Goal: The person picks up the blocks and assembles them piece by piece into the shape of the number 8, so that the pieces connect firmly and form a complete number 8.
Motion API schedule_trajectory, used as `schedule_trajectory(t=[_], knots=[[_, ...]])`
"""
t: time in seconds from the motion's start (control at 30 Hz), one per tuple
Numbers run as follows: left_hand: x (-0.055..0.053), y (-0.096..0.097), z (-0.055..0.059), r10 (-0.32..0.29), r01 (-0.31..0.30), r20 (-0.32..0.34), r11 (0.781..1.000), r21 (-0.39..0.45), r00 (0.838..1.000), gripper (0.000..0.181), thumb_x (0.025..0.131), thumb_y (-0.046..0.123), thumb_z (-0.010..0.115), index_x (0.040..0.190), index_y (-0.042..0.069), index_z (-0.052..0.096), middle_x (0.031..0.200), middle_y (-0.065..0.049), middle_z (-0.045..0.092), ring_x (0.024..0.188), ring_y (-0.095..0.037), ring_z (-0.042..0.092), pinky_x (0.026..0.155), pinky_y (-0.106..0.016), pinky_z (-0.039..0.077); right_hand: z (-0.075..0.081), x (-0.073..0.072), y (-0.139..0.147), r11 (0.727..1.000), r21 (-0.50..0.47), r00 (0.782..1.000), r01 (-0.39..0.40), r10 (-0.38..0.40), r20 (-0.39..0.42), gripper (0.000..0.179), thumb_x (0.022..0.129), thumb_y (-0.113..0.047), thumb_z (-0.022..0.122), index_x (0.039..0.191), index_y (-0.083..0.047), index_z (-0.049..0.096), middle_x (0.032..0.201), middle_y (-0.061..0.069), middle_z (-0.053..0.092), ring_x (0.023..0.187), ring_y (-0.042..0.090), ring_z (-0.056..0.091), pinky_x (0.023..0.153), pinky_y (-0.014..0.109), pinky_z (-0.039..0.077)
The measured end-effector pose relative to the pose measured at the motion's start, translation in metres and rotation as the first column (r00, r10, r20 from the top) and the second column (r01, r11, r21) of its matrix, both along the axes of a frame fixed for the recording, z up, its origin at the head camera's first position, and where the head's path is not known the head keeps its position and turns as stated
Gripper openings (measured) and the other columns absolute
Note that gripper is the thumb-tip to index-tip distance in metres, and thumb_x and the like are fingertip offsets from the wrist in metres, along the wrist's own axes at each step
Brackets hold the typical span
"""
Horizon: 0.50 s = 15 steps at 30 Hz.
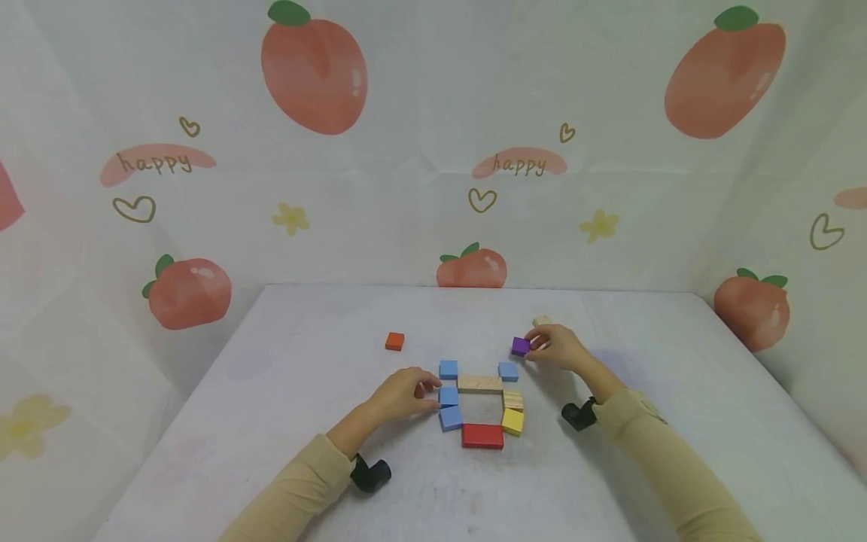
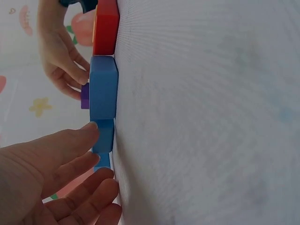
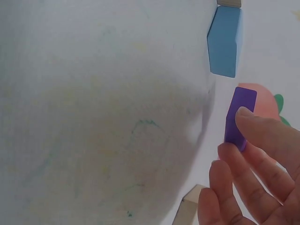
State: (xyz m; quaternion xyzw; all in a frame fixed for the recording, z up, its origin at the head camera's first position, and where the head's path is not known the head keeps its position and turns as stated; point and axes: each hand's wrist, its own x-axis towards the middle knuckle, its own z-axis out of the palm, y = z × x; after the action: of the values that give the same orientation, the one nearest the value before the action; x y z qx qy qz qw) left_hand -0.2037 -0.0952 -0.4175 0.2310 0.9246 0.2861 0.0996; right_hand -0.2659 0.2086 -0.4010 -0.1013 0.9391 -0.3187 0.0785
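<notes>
My right hand [image 1: 558, 348] pinches a small purple block [image 1: 520, 346] between thumb and fingers; the right wrist view shows the purple block [image 3: 240, 115] apart from a blue block [image 3: 224, 42]. My left hand [image 1: 400, 395] is at the left side of a ring of blocks, its fingers loosely bent beside a blue block [image 1: 448, 396]. In the left wrist view, its thumb [image 2: 91, 127] overlaps a blue block [image 2: 105, 136]; whether it touches I cannot tell. A second blue block [image 1: 450, 418] lies in front, another blue block [image 1: 448, 369] behind.
The ring also has a long wooden block [image 1: 479, 385], a blue block [image 1: 508, 371], a striped wooden block [image 1: 513, 400], a yellow block [image 1: 512, 421] and a red block [image 1: 482, 436]. Farther back lie an orange block [image 1: 395, 342] and a pale block [image 1: 541, 321] on the white table [image 1: 325, 324].
</notes>
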Motion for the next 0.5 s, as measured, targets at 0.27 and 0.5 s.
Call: schedule_trajectory(t=[0.27,0.5], knots=[[-0.0003,0.0003,-0.0001,0.008,-0.008,0.002,1.0,-0.006,1.0,0.032,0.082,0.019,0.071,0.112,0.008,0.065,0.097,-0.005,0.064,0.081,-0.014,0.052,0.069,-0.023,0.044,-0.0007,-0.0023,-0.0027,1.0,-0.006,0.999,-0.012,0.012,0.032,0.035,0.081,-0.009,0.07,0.112,0.003,0.06,0.099,0.02,0.066,0.086,0.025,0.063,0.079,0.038,0.053],[0.0007,0.0002,0.0008,0.002,-0.003,-0.013,1.0,-0.013,1.0,0.032,0.082,0.019,0.071,0.111,0.009,0.065,0.098,-0.004,0.065,0.08,-0.013,0.052,0.069,-0.022,0.044,-0.0028,-0.0041,-0.0046,0.999,-0.014,0.998,-0.048,0.048,0.037,0.034,0.081,-0.01,0.07,0.112,0.002,0.061,0.1,0.019,0.066,0.09,0.028,0.064,0.08,0.038,0.054]])
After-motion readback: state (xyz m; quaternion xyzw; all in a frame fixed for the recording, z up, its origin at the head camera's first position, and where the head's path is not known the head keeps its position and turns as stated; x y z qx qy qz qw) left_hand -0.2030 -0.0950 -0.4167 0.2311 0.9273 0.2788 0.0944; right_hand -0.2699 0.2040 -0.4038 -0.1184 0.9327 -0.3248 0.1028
